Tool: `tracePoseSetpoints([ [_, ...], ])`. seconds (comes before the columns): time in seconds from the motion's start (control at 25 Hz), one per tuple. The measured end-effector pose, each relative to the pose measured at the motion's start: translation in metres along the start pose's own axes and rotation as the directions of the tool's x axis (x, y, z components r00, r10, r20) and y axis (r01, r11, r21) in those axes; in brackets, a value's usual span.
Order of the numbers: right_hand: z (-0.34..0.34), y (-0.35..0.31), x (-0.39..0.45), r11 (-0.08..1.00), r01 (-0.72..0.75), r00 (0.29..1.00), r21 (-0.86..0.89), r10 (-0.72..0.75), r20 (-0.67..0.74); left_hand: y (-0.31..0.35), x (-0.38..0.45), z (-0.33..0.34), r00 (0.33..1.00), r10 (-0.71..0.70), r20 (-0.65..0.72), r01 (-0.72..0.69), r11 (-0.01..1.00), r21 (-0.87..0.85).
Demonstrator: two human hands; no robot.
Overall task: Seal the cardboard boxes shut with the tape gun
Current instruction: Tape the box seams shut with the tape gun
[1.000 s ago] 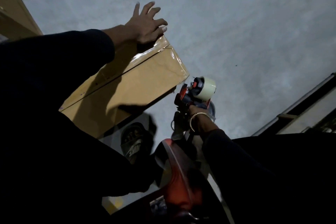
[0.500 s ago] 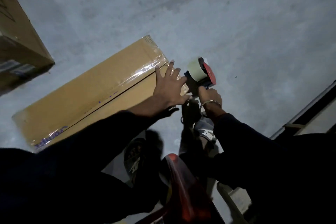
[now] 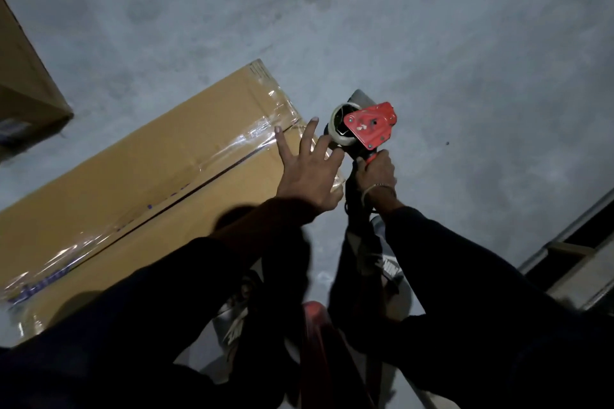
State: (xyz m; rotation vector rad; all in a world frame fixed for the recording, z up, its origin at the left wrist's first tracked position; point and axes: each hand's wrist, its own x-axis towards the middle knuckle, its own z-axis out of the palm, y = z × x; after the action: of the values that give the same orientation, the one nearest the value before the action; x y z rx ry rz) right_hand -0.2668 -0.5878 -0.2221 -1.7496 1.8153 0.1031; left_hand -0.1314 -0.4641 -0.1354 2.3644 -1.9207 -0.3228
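Pressing flat with fingers spread, the left hand point(image 3: 310, 173) rests on the near end of the taped cardboard box point(image 3: 139, 183) lying on the concrete floor point(image 3: 432, 43). Just beside it, the right hand point(image 3: 375, 173) grips the red tape gun point(image 3: 363, 128). A second box point(image 3: 23, 83) stands farther left.

Grey concrete floor point(image 3: 432, 43) (mottled), dim light.

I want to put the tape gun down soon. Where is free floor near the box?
Bare concrete floor lies beyond the tape gun and off the long box's far end. It is crowded at the near corner, where the left hand, the right hand and the shoes meet.
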Motion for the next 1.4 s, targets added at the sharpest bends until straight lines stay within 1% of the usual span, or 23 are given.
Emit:
tracePoseSetpoints([
  [0.16, 0.004, 0.006, 0.003, 0.984, -0.066, 0.995, -0.163, 0.077, 0.060, -0.003, 0.000, 0.001, 0.999, 0.012, 0.040, -0.011, 1.000, -0.010],
  [0.2, -0.002, 0.002, -0.002, 0.982, -0.101, 0.993, -0.160, 0.109, 0.046, -0.003, 0.000, -0.002, 0.999, 0.018, 0.048, -0.017, 1.000, -0.009],
  [0.24, -0.010, -0.006, -0.009, 0.987, -0.124, 0.992, -0.098, 0.125, 0.013, -0.002, -0.001, -0.005, 0.998, 0.024, 0.050, -0.024, 1.000, -0.012],
  [0.28, -0.020, -0.016, -0.019, 0.993, -0.113, 0.993, 0.018, 0.114, -0.034, -0.003, -0.004, -0.008, 0.998, 0.028, 0.049, -0.027, 0.999, -0.026],
  [0.36, -0.039, -0.039, -0.046, 0.965, 0.024, 0.987, 0.262, 0.018, -0.157, -0.006, -0.020, -0.014, 0.999, 0.022, 0.024, -0.020, 0.997, -0.069],
  [0.4, -0.046, -0.052, -0.064, 0.941, 0.100, 0.977, 0.322, -0.031, -0.210, -0.008, -0.036, -0.017, 1.000, 0.006, 0.012, -0.004, 0.996, -0.092],
  [0.48, -0.047, -0.072, -0.099, 0.922, 0.209, 0.952, 0.327, -0.116, -0.282, -0.018, -0.072, -0.019, 0.998, -0.059, -0.003, 0.058, 0.990, -0.127],
  [0.52, -0.041, -0.081, -0.116, 0.910, 0.269, 0.940, 0.315, -0.176, -0.293, -0.027, -0.091, -0.022, 0.991, -0.129, -0.017, 0.126, 0.983, -0.133],
  [0.56, -0.033, -0.089, -0.131, 0.898, 0.322, 0.928, 0.299, -0.236, -0.289, -0.038, -0.106, -0.026, 0.973, -0.228, -0.039, 0.221, 0.966, -0.131],
  [0.6, -0.023, -0.096, -0.141, 0.901, 0.348, 0.920, 0.258, -0.276, -0.277, -0.053, -0.117, -0.031, 0.934, -0.351, -0.069, 0.341, 0.932, -0.126],
  [0.64, -0.015, -0.102, -0.148, 0.919, 0.352, 0.913, 0.178, -0.296, -0.282, -0.070, -0.128, -0.035, 0.866, -0.490, -0.101, 0.477, 0.869, -0.130],
  [0.68, -0.008, -0.109, -0.149, 0.939, 0.336, 0.905, 0.075, -0.300, -0.303, -0.090, -0.141, -0.039, 0.769, -0.628, -0.123, 0.611, 0.777, -0.151],
  [0.72, -0.003, -0.117, -0.148, 0.951, 0.310, 0.900, -0.021, -0.300, -0.316, -0.115, -0.156, -0.040, 0.649, -0.749, -0.135, 0.727, 0.662, -0.181],
  [0.8, 0.001, -0.140, -0.142, 0.951, 0.285, 0.913, -0.118, -0.307, -0.269, -0.166, -0.197, -0.041, 0.361, -0.922, -0.137, 0.887, 0.385, -0.256],
  [0.84, 0.001, -0.155, -0.136, 0.944, 0.302, 0.919, -0.134, -0.325, -0.223, -0.189, -0.220, -0.039, 0.222, -0.967, -0.128, 0.922, 0.251, -0.296],
  [0.88, 0.004, -0.174, -0.130, 0.931, 0.337, 0.920, -0.143, -0.358, -0.161, -0.211, -0.242, -0.037, 0.105, -0.990, -0.099, 0.932, 0.132, -0.338],
  [0.92, 0.004, -0.193, -0.123, 0.915, 0.376, 0.916, -0.145, -0.391, -0.091, -0.226, -0.258, -0.035, 0.026, -0.998, -0.057, 0.922, 0.046, -0.384],
  [0.96, 0.001, -0.209, -0.114, 0.899, 0.415, 0.906, -0.137, -0.422, -0.024, -0.234, -0.267, -0.033, -0.011, -1.000, -0.027, 0.904, 0.001, -0.427],
  [1.04, 0.000, -0.238, -0.097, 0.864, 0.484, 0.875, -0.137, -0.474, 0.100, -0.247, -0.273, -0.037, -0.025, -0.999, -0.031, 0.881, -0.007, -0.473],
  [1.16, 0.001, -0.248, -0.083, 0.804, 0.556, 0.828, -0.211, -0.512, 0.227, -0.255, -0.275, -0.047, 0.031, -0.999, -0.033, 0.902, 0.043, -0.430],
  [1.2, 0.005, -0.246, -0.083, 0.796, 0.558, 0.827, -0.236, -0.510, 0.236, -0.256, -0.280, -0.048, 0.044, -0.999, -0.023, 0.912, 0.049, -0.408],
  [1.28, 0.011, -0.246, -0.085, 0.791, 0.533, 0.846, -0.298, -0.494, 0.202, -0.256, -0.289, -0.048, 0.079, -0.997, -0.012, 0.912, 0.078, -0.403],
  [1.4, 0.013, -0.249, -0.088, 0.788, 0.515, 0.857, -0.338, -0.480, 0.187, -0.251, -0.301, -0.052, 0.186, -0.982, -0.018, 0.881, 0.176, -0.439],
])
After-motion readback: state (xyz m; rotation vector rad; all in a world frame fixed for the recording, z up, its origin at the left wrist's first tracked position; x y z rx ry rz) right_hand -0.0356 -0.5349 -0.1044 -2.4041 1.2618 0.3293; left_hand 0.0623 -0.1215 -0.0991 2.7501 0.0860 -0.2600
